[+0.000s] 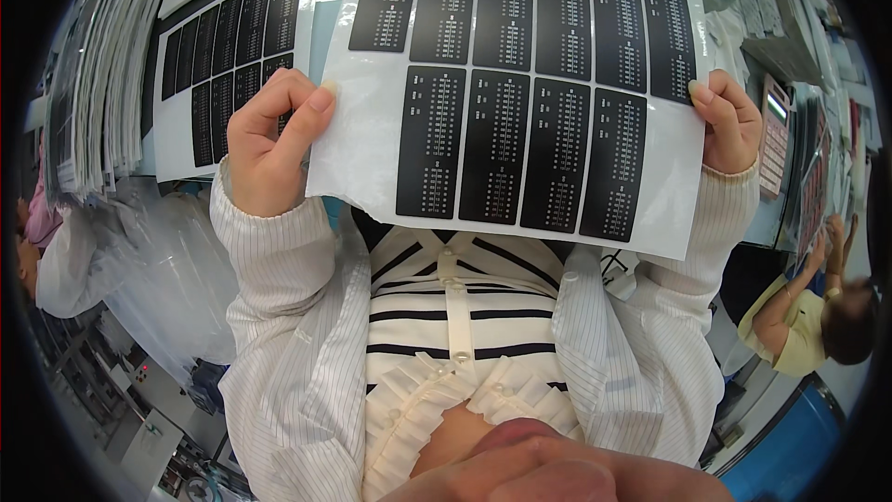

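Observation:
Held up in front of me is a glossy white sheet of black labels (499, 142), its black rectangles in two rows with fine white markings. Two spots in the lower row, one at each end, show bare backing. My left hand (277, 139) pinches the sheet's left edge between thumb and curled fingers; the lower left corner looks torn. On the right edge, my right hand (727, 121) grips with the thumb on the front and the fingers behind. A second sheet of black labels (218, 116) lies on the table to the left, partly behind my left hand.
Stacked sheets (98, 84) stand at the far left, above clear plastic film (167, 270). A pinkish calculator (773, 135) lies on the light blue table (764, 223) at the right, near papers and bags. Another person in a yellow top (790, 321) is at the far right.

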